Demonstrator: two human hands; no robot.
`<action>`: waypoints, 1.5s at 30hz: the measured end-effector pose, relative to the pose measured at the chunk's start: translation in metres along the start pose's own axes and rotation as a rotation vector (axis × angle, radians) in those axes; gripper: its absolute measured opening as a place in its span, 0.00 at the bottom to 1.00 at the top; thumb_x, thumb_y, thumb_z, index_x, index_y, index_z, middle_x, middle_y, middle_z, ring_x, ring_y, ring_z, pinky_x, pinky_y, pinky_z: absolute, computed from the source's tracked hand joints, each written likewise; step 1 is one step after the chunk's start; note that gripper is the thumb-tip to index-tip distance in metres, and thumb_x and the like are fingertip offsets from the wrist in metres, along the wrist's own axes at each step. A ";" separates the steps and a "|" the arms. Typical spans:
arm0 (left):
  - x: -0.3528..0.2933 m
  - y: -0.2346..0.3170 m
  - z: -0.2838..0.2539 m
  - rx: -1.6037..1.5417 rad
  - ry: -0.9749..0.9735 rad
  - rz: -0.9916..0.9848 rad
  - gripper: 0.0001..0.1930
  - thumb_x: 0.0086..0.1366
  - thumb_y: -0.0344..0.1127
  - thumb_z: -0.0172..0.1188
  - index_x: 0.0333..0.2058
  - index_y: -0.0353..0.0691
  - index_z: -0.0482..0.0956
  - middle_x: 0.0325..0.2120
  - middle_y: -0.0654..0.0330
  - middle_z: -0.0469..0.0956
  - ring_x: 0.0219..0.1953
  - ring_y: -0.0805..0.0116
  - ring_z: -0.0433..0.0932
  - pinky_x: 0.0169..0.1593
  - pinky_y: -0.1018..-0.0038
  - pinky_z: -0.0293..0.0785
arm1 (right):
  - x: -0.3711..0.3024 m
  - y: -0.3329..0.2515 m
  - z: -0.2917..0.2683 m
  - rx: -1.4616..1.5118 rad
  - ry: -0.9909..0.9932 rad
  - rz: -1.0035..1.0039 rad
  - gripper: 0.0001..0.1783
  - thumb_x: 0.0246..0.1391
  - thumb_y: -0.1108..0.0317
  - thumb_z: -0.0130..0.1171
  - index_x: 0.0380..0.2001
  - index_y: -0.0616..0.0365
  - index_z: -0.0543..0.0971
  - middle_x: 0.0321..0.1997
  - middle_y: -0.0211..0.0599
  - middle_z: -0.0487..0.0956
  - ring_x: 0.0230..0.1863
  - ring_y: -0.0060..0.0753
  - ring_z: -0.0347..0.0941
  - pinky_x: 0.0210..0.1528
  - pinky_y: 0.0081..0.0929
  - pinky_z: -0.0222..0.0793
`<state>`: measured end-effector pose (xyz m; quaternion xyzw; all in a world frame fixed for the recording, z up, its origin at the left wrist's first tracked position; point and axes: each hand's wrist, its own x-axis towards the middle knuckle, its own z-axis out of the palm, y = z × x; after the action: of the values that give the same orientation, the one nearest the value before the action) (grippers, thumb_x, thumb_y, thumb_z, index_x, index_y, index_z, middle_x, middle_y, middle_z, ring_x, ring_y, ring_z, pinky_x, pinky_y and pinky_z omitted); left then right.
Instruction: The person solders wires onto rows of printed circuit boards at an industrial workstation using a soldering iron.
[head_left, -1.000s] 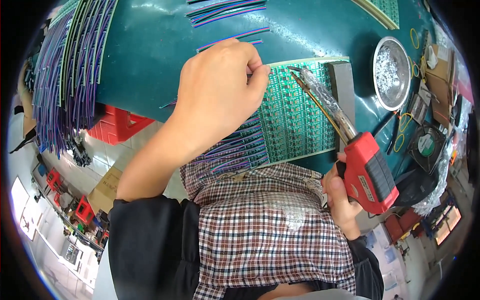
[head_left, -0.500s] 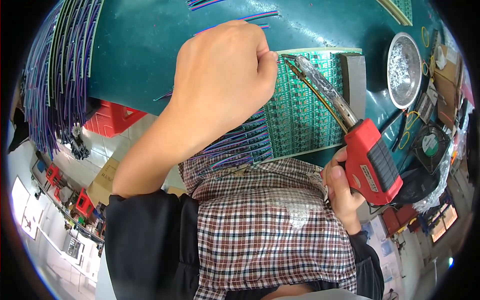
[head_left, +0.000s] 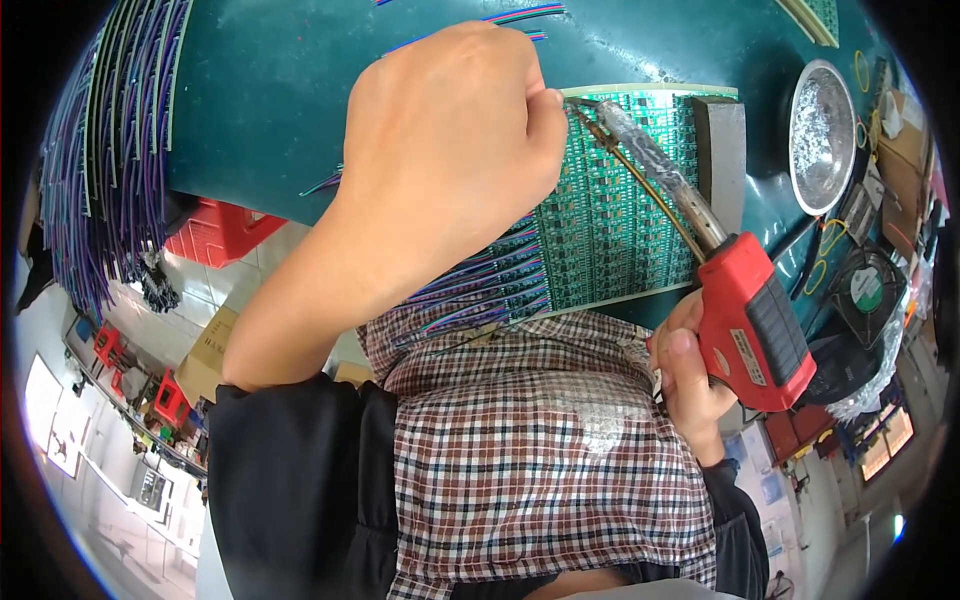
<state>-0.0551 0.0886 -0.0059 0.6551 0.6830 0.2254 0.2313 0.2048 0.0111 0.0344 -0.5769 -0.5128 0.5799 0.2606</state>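
Observation:
My left hand (head_left: 450,140) is closed in a pinch over the upper left of a green circuit board panel (head_left: 610,230); its knuckles hide what the fingertips hold. My right hand (head_left: 690,370) is wrapped round the handle of a red and black soldering gun (head_left: 745,320). The gun's barrel slants up and left over the panel, with a thin brass feed tube alongside, and its tip is close beside my left thumb. Bundled coloured wires (head_left: 500,275) run leftward from the panel's lower left rows, partly under my left forearm.
A grey metal block (head_left: 720,160) presses on the panel's right edge. Beyond it stands a metal bowl (head_left: 822,140) of silvery bits, near a small black fan (head_left: 868,290). Wired board strips (head_left: 120,120) hang over the table's left side. Loose wires (head_left: 535,14) lie behind my left hand.
The whole view has shifted slightly, moving the panel, block and bowl a little rightward and up in the picture. My left hand is slightly higher. Both grips look the same.

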 end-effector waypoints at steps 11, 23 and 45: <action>0.000 -0.001 -0.001 0.009 0.000 0.002 0.11 0.60 0.33 0.68 0.23 0.35 0.76 0.21 0.59 0.76 0.22 0.68 0.77 0.29 0.73 0.74 | -0.006 -0.001 -0.005 -0.001 0.006 0.049 0.12 0.59 0.72 0.58 0.42 0.65 0.69 0.27 0.36 0.70 0.14 0.17 0.59 0.19 0.20 0.61; 0.001 0.004 -0.006 -0.087 -0.062 -0.078 0.12 0.61 0.33 0.68 0.23 0.36 0.76 0.21 0.59 0.75 0.21 0.69 0.76 0.29 0.73 0.74 | -0.003 -0.003 -0.003 0.044 -0.010 0.052 0.11 0.59 0.72 0.59 0.39 0.62 0.67 0.27 0.35 0.69 0.13 0.15 0.57 0.19 0.20 0.62; -0.001 0.005 -0.006 -0.038 -0.037 -0.046 0.11 0.61 0.33 0.68 0.24 0.35 0.77 0.22 0.59 0.78 0.24 0.69 0.79 0.30 0.73 0.75 | -0.007 -0.005 0.001 0.076 0.092 0.059 0.18 0.60 0.68 0.60 0.48 0.67 0.70 0.22 0.32 0.69 0.12 0.15 0.58 0.19 0.19 0.60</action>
<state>-0.0545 0.0876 0.0019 0.6387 0.6892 0.2209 0.2614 0.2039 0.0063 0.0416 -0.6075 -0.4605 0.5795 0.2884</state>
